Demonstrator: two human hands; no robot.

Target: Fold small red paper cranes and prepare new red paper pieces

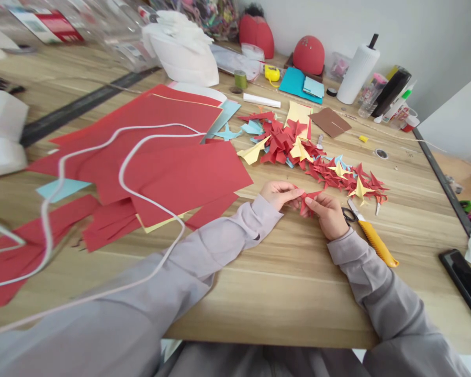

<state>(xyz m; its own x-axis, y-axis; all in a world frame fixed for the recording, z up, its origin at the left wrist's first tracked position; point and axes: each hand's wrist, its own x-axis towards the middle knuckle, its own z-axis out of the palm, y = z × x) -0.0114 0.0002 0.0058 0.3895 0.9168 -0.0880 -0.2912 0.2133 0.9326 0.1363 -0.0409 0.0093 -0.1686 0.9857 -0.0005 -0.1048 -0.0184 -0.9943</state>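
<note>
Between my two hands is a small folded red paper piece (305, 198), much of it covered by fingers. My left hand (278, 195) pinches its left side. My right hand (326, 213) grips the right side between thumb and fingers. Just beyond lies a pile of folded red paper cranes (284, 141), with a few yellow and light blue ones among them. A yellow paper crane (361, 189) sits at the pile's right end. Beside my right wrist rests a yellow utility knife (377, 243), next to black-handled scissors (349, 214).
Red paper sheets (180, 173) cover the table's left, with a white cord (121, 173) crossing over them and my left sleeve. A phone (465, 283) lies at the right edge. Toward the back are a yellow tape measure (272, 73), blue paper (294, 86) and a white bottle (359, 70).
</note>
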